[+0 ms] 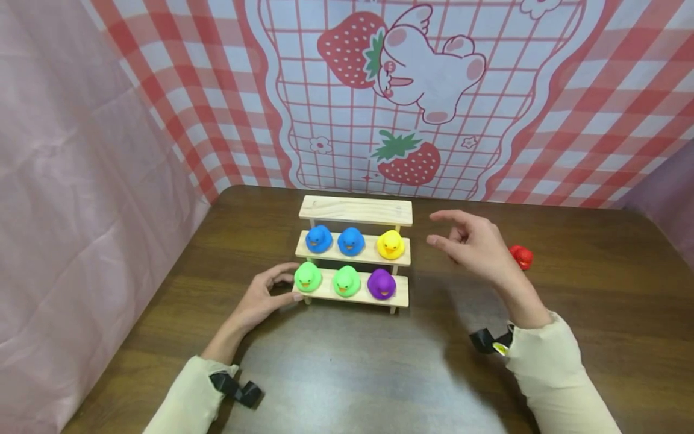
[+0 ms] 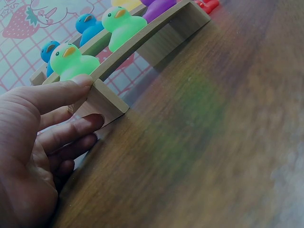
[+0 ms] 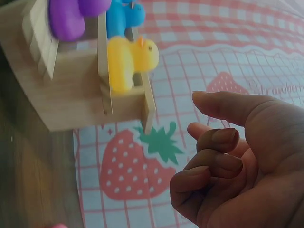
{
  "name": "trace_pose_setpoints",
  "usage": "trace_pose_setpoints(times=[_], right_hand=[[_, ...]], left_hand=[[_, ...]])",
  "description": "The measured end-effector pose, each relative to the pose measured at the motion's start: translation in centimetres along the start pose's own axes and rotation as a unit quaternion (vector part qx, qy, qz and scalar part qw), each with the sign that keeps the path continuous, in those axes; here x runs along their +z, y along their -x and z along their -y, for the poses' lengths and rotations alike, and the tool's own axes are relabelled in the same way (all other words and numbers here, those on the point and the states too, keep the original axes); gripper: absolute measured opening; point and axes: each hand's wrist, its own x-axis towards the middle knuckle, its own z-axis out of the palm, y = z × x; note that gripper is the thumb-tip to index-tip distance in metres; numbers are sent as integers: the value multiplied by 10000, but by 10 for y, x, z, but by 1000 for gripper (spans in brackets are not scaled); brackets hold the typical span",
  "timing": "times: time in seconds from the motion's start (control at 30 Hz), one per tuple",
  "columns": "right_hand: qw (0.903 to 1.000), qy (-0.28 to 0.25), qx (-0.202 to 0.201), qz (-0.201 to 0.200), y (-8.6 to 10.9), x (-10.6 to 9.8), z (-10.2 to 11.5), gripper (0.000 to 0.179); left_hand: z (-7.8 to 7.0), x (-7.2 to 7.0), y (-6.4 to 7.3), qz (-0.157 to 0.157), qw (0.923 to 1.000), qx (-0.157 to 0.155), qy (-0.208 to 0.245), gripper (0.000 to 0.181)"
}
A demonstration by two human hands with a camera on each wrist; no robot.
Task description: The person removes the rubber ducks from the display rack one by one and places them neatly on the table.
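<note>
A three-tier wooden stand (image 1: pixel 355 209) holds toy ducks on its lower two steps. Two blue ducks (image 1: pixel 350 242) and a yellow duck (image 1: pixel 391 245) sit on the middle step, with the top one bare. Along the bottom step are two green ducks (image 1: pixel 346 281) and a purple duck (image 1: pixel 382 284). My left hand (image 1: pixel 265 296) grips the left end of that bottom step beside a green duck, thumb (image 2: pixel 61 93) on its edge. To the right of the stand, my right hand (image 1: pixel 472 244) hovers with thumb and index finger apart, holding nothing; its other fingers are bent.
A red duck (image 1: pixel 521 257) lies on the brown wooden table (image 1: pixel 347 374), partly behind my right wrist. Behind the table hangs a checked cloth (image 1: pixel 217 108) with strawberries, and a pink cloth (image 1: pixel 70 181) borders the left side.
</note>
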Motion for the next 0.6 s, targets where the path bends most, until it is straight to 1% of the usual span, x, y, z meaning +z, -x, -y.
trace_pose_setpoints(times=[0.3, 0.6], right_hand=[[9997, -145, -7, 182, -6, 18, 18, 41], [9992, -160, -108, 355, -8, 33, 26, 41]], left_hand=[[1, 0, 0, -7, 10000, -8, 7, 59], [2, 0, -1, -4, 10000, 14, 22, 59]])
